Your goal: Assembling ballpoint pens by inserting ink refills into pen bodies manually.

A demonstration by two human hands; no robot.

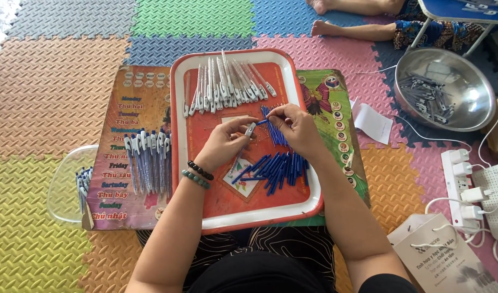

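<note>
Foam floor mat [59, 81] of coloured interlocking tiles is seen under everything. A red tray [292, 209] with white rim is set on a low printed board [124, 108], just in front of the person's lap.

On the tray: a fan of white pen barrels [222, 84] at the far end, a loose heap of blue pen parts [273, 168] near the right edge. Assembled pens [148, 157] are laid in a row on the board, left of the tray. A steel bowl [476, 103] with more small parts is placed well apart at upper right; a power strip [466, 184] lies at right.

Left hand [222, 144]: fingers are curled, a white barrel piece [250, 129] is pinched at the fingertips over the tray centre. Right hand [297, 125]: thumb and forefinger are pressed on a thin blue piece [264, 121], its end touching the barrel.

Handling, judged: parts are very light, stiff plastic, smooth and round, so easily rolled or slipped. The barrel is best gripped at mid-body; the blue piece close to its inserting end, to limit flex.
</note>
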